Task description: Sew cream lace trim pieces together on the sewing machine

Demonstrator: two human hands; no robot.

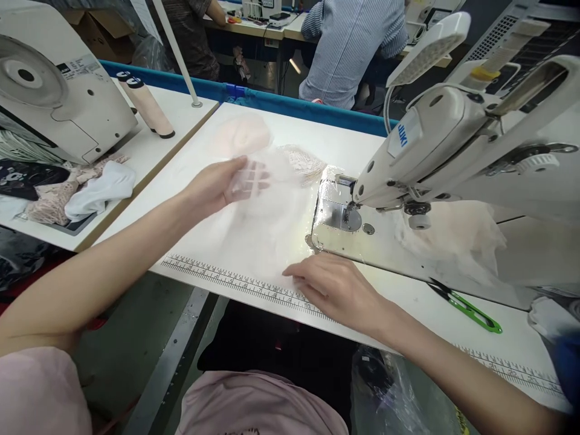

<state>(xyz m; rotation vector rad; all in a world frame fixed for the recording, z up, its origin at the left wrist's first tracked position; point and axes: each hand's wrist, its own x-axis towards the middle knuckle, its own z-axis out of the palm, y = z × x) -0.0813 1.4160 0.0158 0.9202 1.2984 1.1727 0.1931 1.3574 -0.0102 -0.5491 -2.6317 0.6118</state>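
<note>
A sheer pale fabric piece (pixel 267 235) lies on the white table beside the sewing machine, with a lace part (pixel 301 162) and a blurred light pink part (pixel 244 134) at its far end. My left hand (pixel 242 181) is at its left side, fingers stretched and spread, showing through the thin cloth; the thumb is uncovered. Close to the near table edge, my right hand (pixel 328 287) is bent with its fingertips at the fabric's near edge; the thumb is hidden. The needle and presser foot area (pixel 348 214) stands just right of the cloth, apart from both hands.
A white JUKI sewing machine (pixel 408 133) stands on the right, with pale cloth (pixel 453 235) under its arm. Green thread snips (pixel 471 311) lie near the front edge. A printed ruler (pixel 244 284) runs along that edge. Another machine (pixel 58 84) stands left. Two people sit beyond.
</note>
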